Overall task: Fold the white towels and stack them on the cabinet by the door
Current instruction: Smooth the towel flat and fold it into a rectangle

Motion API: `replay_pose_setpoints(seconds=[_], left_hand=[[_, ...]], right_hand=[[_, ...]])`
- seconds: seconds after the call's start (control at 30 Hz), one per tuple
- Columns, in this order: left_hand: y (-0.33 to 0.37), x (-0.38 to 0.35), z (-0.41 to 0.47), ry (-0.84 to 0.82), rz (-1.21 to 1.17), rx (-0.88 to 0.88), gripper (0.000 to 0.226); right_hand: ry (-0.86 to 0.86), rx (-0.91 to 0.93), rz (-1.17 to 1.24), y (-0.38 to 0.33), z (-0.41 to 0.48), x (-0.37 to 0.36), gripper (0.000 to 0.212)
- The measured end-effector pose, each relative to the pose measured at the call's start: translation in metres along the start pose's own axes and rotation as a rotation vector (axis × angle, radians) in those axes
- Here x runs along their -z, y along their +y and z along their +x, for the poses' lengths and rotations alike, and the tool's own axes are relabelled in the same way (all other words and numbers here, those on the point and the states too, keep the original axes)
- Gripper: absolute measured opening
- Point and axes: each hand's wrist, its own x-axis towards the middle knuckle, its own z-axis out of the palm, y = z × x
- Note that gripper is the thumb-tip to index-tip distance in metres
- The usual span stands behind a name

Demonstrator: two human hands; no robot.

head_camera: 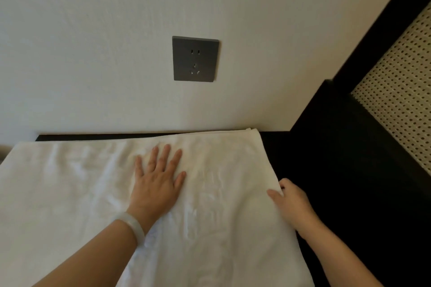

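A white towel lies spread over a black cabinet top, folded in layers that show at its far right corner. My left hand presses flat on the middle of the towel, fingers straight and spread, a pale bangle on the wrist. At the towel's right edge, my right hand has its thumb on top of the cloth and its fingers curled round the edge.
A white wall rises right behind the cabinet, with a dark grey power socket on it. To the right stands a black frame with a woven cane panel. Bare black cabinet top lies to the right of the towel.
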Motion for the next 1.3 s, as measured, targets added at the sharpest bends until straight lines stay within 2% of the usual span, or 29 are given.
replay_pose_setpoints(seconds=[0.1,0.17,0.27,0.37,0.43,0.5,0.6,0.77,0.87,0.93,1.0,1.03,1.1,1.2,1.27,1.3], left_hand=[[0.000,0.004,0.001,-0.028,-0.008,-0.004,0.078],[0.001,0.007,0.001,-0.070,0.003,-0.003,0.082],[0.010,0.014,-0.013,-0.093,0.004,-0.016,0.084],[0.027,0.014,-0.052,0.006,0.005,-0.221,0.069],[0.043,0.011,-0.077,-0.030,-0.013,-0.309,0.065],[0.057,0.005,-0.092,-0.073,-0.005,-0.333,0.065],[0.066,-0.001,-0.100,-0.115,0.014,-0.322,0.063],[0.065,-0.002,-0.113,-0.078,0.015,-0.401,0.059],[0.070,-0.004,-0.124,-0.072,0.004,-0.434,0.058],[0.077,-0.004,-0.129,-0.070,-0.013,-0.441,0.058],[0.084,-0.004,-0.131,-0.059,-0.023,-0.452,0.058],[0.086,-0.004,-0.131,-0.051,-0.022,-0.458,0.058],[0.084,-0.003,-0.126,-0.054,-0.009,-0.474,0.056],[0.062,-0.003,-0.107,-0.061,0.012,-0.446,0.054],[0.038,-0.004,-0.088,-0.055,0.028,-0.370,0.054],[0.024,-0.004,-0.078,-0.053,0.038,-0.321,0.055]], right_hand=[[0.169,0.020,-0.027,0.003,-0.019,-0.005,0.025],[0.220,-0.012,0.020,0.004,-0.033,0.001,0.025],[0.192,-0.106,0.013,0.008,-0.064,0.014,0.021],[0.165,-0.195,-0.048,0.014,-0.100,0.012,0.017],[0.124,-0.194,-0.084,0.016,-0.118,0.002,0.015],[0.093,-0.169,-0.107,0.020,-0.127,-0.006,0.012],[0.143,-0.142,-0.110,0.029,-0.129,-0.001,0.016],[0.246,-0.184,-0.157,0.065,-0.144,0.021,0.018],[0.241,-0.209,-0.360,0.068,-0.154,0.031,0.019],[0.365,-0.028,-0.591,0.064,-0.149,0.027,0.028],[0.426,0.241,-0.597,0.049,-0.137,0.007,0.036],[0.399,0.369,-0.571,0.041,-0.128,-0.006,0.043],[0.177,0.520,-0.578,0.022,-0.109,-0.031,0.053],[-0.044,0.546,-0.637,0.015,-0.070,-0.042,0.062],[-0.025,0.532,-0.650,0.017,-0.045,-0.034,0.071],[-0.031,0.484,-0.642,0.016,-0.033,-0.029,0.068]])
